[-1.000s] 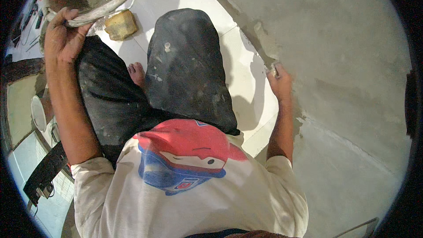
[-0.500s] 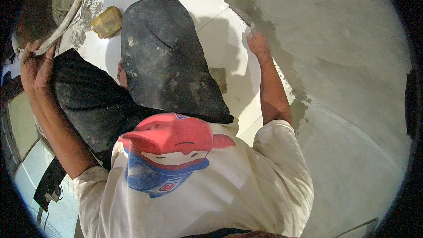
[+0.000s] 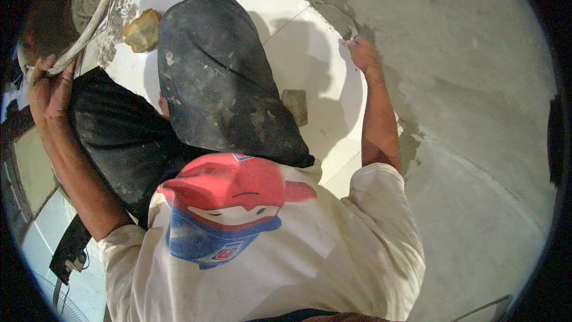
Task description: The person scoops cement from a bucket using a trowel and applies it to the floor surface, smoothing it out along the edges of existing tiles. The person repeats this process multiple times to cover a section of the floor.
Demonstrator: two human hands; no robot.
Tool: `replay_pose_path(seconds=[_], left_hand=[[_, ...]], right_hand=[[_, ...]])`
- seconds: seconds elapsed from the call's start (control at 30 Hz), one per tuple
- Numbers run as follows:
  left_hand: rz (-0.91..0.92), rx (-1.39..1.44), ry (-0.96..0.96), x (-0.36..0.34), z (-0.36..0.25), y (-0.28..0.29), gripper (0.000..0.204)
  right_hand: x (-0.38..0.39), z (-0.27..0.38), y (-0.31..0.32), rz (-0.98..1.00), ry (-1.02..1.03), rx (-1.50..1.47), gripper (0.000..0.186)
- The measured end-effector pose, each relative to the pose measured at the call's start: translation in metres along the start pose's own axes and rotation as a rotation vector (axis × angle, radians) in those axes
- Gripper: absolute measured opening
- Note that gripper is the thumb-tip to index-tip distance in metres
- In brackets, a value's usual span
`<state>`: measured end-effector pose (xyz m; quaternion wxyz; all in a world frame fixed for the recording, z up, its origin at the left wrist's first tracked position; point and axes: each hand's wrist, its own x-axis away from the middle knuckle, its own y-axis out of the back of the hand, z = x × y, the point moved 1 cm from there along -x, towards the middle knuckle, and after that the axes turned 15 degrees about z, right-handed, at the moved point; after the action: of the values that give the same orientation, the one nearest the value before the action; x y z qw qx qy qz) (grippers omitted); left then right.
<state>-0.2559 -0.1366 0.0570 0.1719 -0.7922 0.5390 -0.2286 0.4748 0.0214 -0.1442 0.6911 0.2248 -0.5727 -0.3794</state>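
My right hand is closed around the pale handle of a trowel, whose grey blade lies against the wall at the bottom strip of wet mortar. Much of the blade blends with the mortar. At the far left my left hand is raised, its fingers bent around the lower end of a thick pale cord. That cord runs up past a dark bucket with a lump of grey mortar in it. Whether the fingers also touch the bucket's rim is hidden.
On the white tiled floor lie a yellow sponge-like block and a small grey block. My dark-trousered knee stands between the arms. A grey plastered wall fills the right side. Mortar smears mark the floor near the bucket.
My right hand has moved slightly to the right along the wall with the trowel, and more of the blade's face shows. The left hand stays nearly still at the cord.
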Motion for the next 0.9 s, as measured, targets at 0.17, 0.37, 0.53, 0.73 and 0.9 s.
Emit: replay_pose_path(seconds=[0.17,0.37,0.53,0.73,0.9], left_hand=[[-0.011,0.005,0.008,0.000,0.000,0.002,0.015],[-0.029,0.022,-0.001,0.004,-0.003,0.001,0.019],[-0.021,0.077,0.025,-0.008,-0.003,-0.004,0.023],[0.001,0.059,0.028,0.005,0.002,-0.033,0.023],[-0.014,0.065,0.038,0.004,-0.001,-0.019,0.023]], right_hand=[[0.014,-0.040,-0.018,-0.068,-0.030,0.131,0.048],[0.032,0.002,-0.057,-0.166,-0.070,0.103,0.043],[-0.018,0.025,-0.083,-0.199,-0.040,0.096,0.034],[-0.029,0.008,-0.073,-0.226,-0.002,0.025,0.040],[-0.022,0.001,-0.059,-0.187,-0.026,0.024,0.039]])
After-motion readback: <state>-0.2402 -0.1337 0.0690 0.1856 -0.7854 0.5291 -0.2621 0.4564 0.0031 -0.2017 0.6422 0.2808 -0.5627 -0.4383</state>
